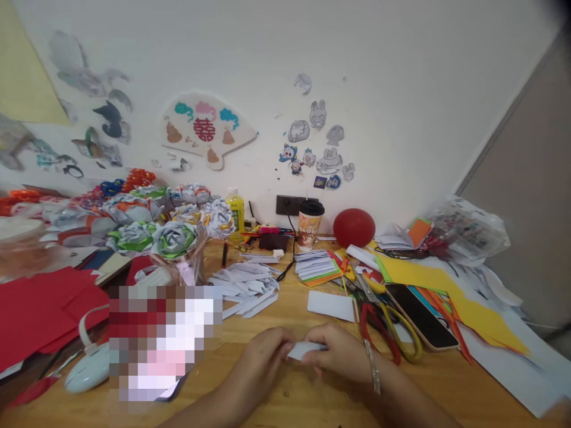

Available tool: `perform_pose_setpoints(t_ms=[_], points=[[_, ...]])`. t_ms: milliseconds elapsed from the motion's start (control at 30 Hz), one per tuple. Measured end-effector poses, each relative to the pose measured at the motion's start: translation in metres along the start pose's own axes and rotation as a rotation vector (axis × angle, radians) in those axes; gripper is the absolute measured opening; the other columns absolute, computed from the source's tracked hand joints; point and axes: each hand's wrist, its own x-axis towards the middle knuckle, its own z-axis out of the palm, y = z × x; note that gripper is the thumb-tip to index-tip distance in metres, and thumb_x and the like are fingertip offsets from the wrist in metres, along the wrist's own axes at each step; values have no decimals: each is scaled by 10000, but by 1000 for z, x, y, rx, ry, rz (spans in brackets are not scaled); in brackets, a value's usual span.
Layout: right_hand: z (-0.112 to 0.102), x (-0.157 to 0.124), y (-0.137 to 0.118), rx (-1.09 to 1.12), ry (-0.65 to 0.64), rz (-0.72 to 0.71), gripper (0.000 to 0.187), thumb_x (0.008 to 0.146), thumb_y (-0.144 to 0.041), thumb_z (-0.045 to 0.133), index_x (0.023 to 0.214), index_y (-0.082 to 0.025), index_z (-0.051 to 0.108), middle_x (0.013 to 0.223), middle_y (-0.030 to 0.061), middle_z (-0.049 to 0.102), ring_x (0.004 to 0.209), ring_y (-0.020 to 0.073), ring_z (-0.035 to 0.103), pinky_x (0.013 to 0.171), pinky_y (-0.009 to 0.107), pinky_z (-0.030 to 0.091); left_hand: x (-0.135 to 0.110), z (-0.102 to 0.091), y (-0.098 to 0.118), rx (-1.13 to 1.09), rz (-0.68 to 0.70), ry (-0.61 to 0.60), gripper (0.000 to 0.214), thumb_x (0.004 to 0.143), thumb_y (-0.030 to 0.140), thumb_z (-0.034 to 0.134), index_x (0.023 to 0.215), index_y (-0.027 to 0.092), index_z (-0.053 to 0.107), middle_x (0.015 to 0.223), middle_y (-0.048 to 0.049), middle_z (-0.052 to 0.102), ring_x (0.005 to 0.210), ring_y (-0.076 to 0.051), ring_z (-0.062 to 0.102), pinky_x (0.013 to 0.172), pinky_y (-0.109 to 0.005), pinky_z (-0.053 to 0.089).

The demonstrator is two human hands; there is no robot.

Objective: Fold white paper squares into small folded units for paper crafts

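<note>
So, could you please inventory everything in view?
Paper slip: one, white, lower centre
Card: one, white, beyond slip
Paper strips: many, white, left of card
Scissors: count unclear, red- and yellow-handled, right
Phone: one, dark, right
Cup: one, patterned, by wall
Balloon: one, red, beside cup
Bottle: one, yellow, left of cup
Paper flowers: several, multicoloured, back left
Sheets: several, red, left
Fan cutout: one, mostly white, wall
Pictures: several, mostly grey, wall
Left hand: one, bare, slip's left end
Right hand: one, braceleted, slip's right end
</note>
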Motion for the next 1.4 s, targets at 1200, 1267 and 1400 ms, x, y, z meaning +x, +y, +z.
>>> perform_pose_setpoints(t_ms=[1200, 1267, 1400], points=[[19, 10, 10, 217, 227, -151, 246, 728, -390, 586, 663, -176, 483, 557, -57, 462, 510, 84, 433, 480, 190, 335, 3, 5, -1, -150, -96, -252, 484, 891, 491, 289, 578, 186, 496, 529, 24, 508, 528, -122, 490, 586, -200, 374], [21, 10, 9, 203, 219, -158, 238, 750, -384, 551, 665, -173, 482, 559, -50, 470, 510, 89, 440, 493, 199, 340, 3, 7, -4, -183, -91, -256, 476, 895, 494, 287, 605, 185, 502, 532, 29, 499, 531, -122, 491, 582, -199, 377], [22, 9, 7, 100, 259, -141, 231, 757, -331, 515, 601, -185, 428, 528, -53, 438, 494, 91, 410, 477, 202, 298, 3, 8, -5, -186, -79, -255, 443, 911, 449, 286, 630, 182, 503, 536, 41, 461, 535, -117, 467, 576, -199, 361]])
